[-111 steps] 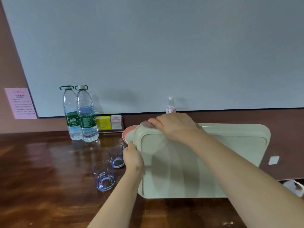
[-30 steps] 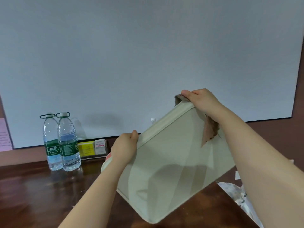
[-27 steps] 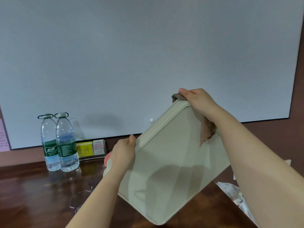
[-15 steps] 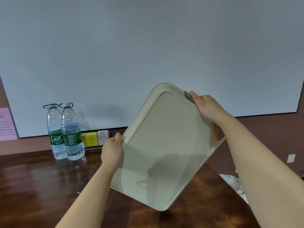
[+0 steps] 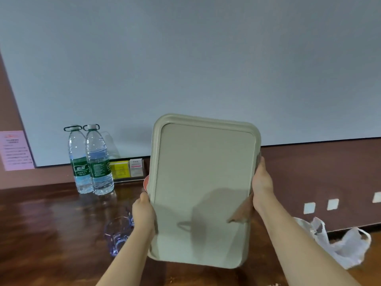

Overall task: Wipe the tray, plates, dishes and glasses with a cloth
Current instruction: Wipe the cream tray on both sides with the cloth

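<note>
I hold a pale green tray [image 5: 203, 182] upright above the wooden table, its long side vertical and its inner face toward me. My left hand [image 5: 143, 211] grips the tray's lower left edge. My right hand [image 5: 261, 182] grips the right edge together with a brown cloth [image 5: 242, 212], whose corner hangs over the tray's face. Blue-tinted glasses [image 5: 118, 234] stand on the table left of my left arm. A sliver of a pink plate [image 5: 146, 182] shows behind the tray's left edge.
Two water bottles [image 5: 90, 162] stand at the wall on the wooden table [image 5: 51, 234], with a yellow and a white box [image 5: 126, 168] beside them. A white plastic bag [image 5: 340, 246] lies at the right. A large white board covers the wall.
The tray has turned from a diagonal tilt to stand upright. My right hand slid with the cloth from the top corner down the right edge. My left hand kept its hold.
</note>
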`<state>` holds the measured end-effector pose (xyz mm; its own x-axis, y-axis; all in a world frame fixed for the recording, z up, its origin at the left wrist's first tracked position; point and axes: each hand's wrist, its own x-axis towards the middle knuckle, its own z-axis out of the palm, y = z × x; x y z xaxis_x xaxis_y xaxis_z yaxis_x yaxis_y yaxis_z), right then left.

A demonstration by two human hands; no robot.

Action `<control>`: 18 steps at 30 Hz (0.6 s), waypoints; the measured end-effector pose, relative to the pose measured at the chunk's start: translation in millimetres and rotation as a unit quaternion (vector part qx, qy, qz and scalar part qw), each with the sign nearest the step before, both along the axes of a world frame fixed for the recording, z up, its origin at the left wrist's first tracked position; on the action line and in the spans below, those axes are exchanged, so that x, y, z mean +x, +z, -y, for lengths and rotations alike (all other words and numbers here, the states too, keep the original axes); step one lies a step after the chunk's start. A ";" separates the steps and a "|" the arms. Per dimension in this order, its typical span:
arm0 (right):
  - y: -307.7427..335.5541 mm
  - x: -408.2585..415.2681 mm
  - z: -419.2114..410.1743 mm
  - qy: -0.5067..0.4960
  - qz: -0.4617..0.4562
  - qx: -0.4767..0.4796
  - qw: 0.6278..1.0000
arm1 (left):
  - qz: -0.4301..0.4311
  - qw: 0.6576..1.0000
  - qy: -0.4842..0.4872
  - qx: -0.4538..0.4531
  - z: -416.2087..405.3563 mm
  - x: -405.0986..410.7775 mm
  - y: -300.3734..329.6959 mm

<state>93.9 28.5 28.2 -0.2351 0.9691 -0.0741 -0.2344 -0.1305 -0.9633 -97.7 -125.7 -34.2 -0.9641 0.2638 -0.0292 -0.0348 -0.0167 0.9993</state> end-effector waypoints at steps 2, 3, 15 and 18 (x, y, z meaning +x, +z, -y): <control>-6.0 1.4 -3.1 -0.015 0.036 0.010 0.999 | 0.024 1.000 -0.010 0.008 0.4 11.2 -7.7; -4.3 4.3 -7.2 -0.026 0.052 0.024 0.998 | 0.023 0.999 -0.020 0.007 1.5 19.2 -7.0; 0.6 16.5 -25.4 -0.093 0.023 0.129 0.987 | -0.137 0.964 -0.189 0.127 -16.0 14.9 124.1; 4.0 11.4 -26.5 -0.212 -0.064 0.113 0.969 | -0.182 0.939 -0.268 0.115 -9.7 14.5 138.2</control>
